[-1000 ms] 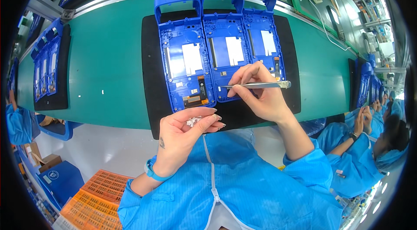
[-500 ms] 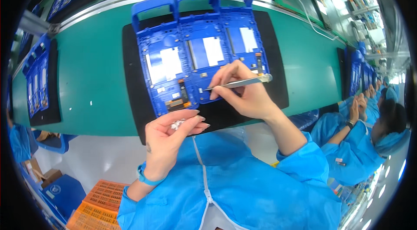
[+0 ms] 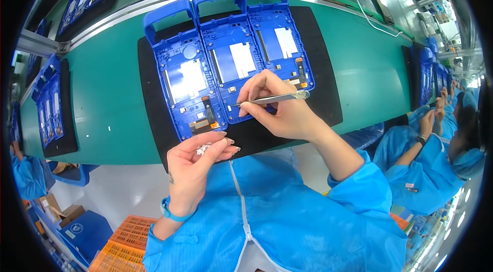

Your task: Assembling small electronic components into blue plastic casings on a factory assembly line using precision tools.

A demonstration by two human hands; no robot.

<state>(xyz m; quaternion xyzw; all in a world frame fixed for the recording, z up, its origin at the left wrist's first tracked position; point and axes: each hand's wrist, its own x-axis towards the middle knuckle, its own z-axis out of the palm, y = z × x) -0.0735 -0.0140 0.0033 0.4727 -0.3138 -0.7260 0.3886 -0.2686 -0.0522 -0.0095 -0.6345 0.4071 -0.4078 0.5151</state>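
One white rectangle [image 3: 229,108] lies on the middle blue plastic casing [image 3: 242,59], toward the bench's near edge [image 3: 113,157]. Our right hand [image 3: 285,111] grips silver tweezers [image 3: 271,99], our left hand [image 3: 188,163] unplaced white pieces [image 3: 203,149].

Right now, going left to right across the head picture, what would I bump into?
Far-left blue casings, orange slotted trays, left hand holding small white pieces, right hand holding tweezers, far-right blue casings.
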